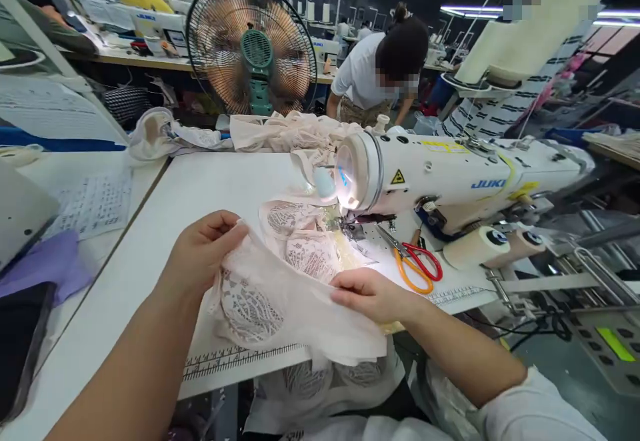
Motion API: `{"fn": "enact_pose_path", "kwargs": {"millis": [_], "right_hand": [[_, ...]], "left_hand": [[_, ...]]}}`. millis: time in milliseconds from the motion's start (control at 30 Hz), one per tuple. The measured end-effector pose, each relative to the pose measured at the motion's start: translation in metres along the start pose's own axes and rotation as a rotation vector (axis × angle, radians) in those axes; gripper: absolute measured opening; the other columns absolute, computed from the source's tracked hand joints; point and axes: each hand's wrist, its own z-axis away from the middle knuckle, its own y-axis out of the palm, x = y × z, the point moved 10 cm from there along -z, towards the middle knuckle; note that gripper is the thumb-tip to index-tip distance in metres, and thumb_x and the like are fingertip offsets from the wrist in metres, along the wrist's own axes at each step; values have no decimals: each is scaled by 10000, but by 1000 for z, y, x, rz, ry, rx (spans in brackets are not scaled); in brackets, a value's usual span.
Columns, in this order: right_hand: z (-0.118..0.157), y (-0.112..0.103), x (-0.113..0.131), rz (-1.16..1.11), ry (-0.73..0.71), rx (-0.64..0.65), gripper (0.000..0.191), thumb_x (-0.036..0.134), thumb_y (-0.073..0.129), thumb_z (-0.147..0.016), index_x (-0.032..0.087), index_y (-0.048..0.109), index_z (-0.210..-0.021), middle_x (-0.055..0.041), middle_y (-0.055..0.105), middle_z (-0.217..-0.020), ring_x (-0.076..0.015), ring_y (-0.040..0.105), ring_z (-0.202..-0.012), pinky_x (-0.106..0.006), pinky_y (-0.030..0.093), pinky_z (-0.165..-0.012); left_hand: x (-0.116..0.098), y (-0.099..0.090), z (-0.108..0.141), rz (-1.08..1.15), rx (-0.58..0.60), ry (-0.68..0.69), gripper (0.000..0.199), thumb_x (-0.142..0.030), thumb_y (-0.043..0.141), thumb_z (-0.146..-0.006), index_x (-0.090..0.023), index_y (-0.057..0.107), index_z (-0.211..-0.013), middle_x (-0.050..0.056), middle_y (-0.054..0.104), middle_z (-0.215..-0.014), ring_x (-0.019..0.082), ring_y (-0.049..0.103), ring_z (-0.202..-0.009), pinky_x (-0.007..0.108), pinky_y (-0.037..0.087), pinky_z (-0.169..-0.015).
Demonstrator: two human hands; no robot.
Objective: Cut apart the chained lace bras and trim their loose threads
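Observation:
My left hand (pixel 200 254) pinches the upper edge of a pale pink lace bra (pixel 305 304). The bra's right part is gripped by my right hand (pixel 373 292), thumb and fingers pressed together, so the fabric stretches between both hands above the table's front edge. Behind it, another lace bra (pixel 310 254) lies by the needle area of a white JUKI sewing machine (pixel 440 167), whose lamp lights the cloth. More lace bra pieces (pixel 320 384) hang below the table edge near my lap. Scissors (pixel 399 250) with red and orange handles rest right of the needle.
A heap of pale garments (pixel 300 127) lies along the table's back edge, before a large fan (pixel 257 54). Thread cones (pixel 475 247) lie at right. A phone (pixel 23 347) and purple cloth (pixel 60 264) are at left. A person (pixel 367 71) bends over behind the machine.

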Motion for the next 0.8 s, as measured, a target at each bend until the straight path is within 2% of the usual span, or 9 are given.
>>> {"fn": "enact_pose_path", "kwargs": {"millis": [133, 233, 333, 400, 500, 567, 700, 800], "right_hand": [[44, -2, -3, 75, 7, 42, 244, 315, 458, -864, 139, 625, -841, -11, 549, -701, -125, 481, -638, -232, 376, -573], [71, -3, -17, 98, 67, 2, 241, 310, 470, -863, 145, 644, -892, -32, 584, -763, -135, 506, -665, -235, 389, -585], [85, 0, -30, -18, 105, -70, 270, 319, 483, -867, 174, 623, -1047, -57, 624, -912, -160, 554, -779, -249, 422, -652], [88, 4, -36, -139, 111, -107, 287, 343, 494, -864, 174, 610, -1065, -59, 622, -905, -154, 548, -760, -248, 423, -629], [87, 8, -41, -226, 116, -136, 222, 343, 526, -840, 156, 612, -923, -27, 579, -769, -119, 487, -642, -233, 391, -561], [85, 8, -43, -233, 110, -138, 162, 311, 542, -821, 157, 593, -831, -5, 541, -713, -107, 452, -609, -229, 377, -551], [82, 7, -39, -208, 73, -107, 106, 261, 561, -785, 167, 579, -739, -24, 576, -766, -116, 473, -625, -235, 396, -555], [83, -3, -41, -121, 95, -179, 89, 227, 559, -768, 166, 581, -706, -16, 583, -707, -114, 485, -591, -227, 392, -527]], "left_hand": [[-6, 2, 6, 4, 33, 19, 173, -170, 739, -514, -154, 608, -625, -50, 555, -530, 56, 455, -401, 149, 356, -350], [-8, 3, 8, 10, 38, 34, 182, -152, 745, -500, -156, 617, -630, -37, 571, -545, 62, 467, -416, 149, 357, -357], [-9, 3, 10, 17, 28, 49, 180, -144, 739, -503, -169, 606, -620, -39, 566, -544, 69, 468, -432, 155, 360, -374], [-11, 3, 12, 14, 17, 58, 158, -148, 725, -531, -178, 600, -622, -43, 555, -547, 68, 457, -442, 157, 354, -387], [-14, 4, 14, -7, 8, 66, 134, -147, 709, -558, -180, 595, -621, -45, 543, -567, 67, 437, -453, 164, 339, -397], [-15, 6, 15, -26, 3, 70, 137, -142, 710, -553, -176, 591, -612, -42, 540, -587, 69, 436, -464, 169, 335, -403], [-18, 7, 17, -59, -24, 89, 138, -144, 707, -558, -179, 586, -616, -42, 536, -607, 75, 442, -487, 173, 338, -417], [-20, 6, 16, -80, -50, 103, 150, -162, 719, -545, -184, 584, -605, -44, 536, -598, 83, 452, -486, 183, 342, -415]]}}
